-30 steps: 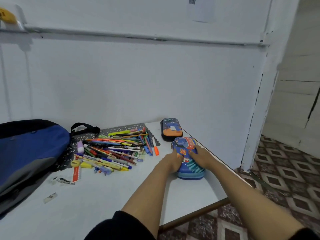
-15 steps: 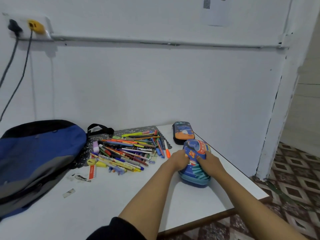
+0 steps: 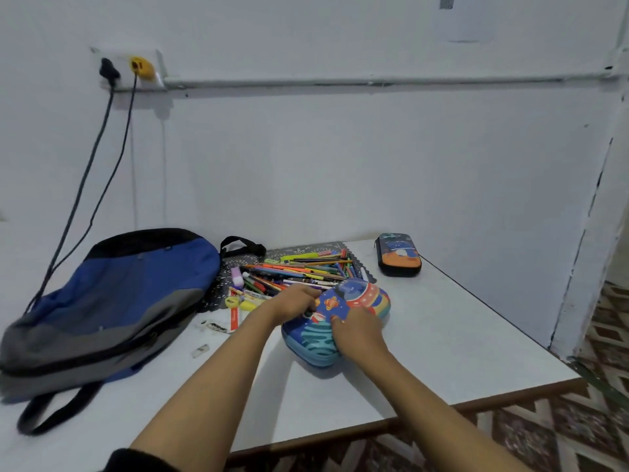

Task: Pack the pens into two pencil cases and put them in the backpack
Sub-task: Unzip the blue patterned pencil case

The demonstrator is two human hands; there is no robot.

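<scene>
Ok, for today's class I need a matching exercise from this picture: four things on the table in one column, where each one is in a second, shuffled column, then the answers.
Things
1. backpack
2. loose pens
3. rocket pencil case
4. dark pencil case

Places
A. heaped on the patterned mat
B. alone at the far right, near the wall
C. lying at the left end of the table
D. held by the left hand and the right hand

Pairs: 1-C, 2-A, 3-D, 4-B
</scene>
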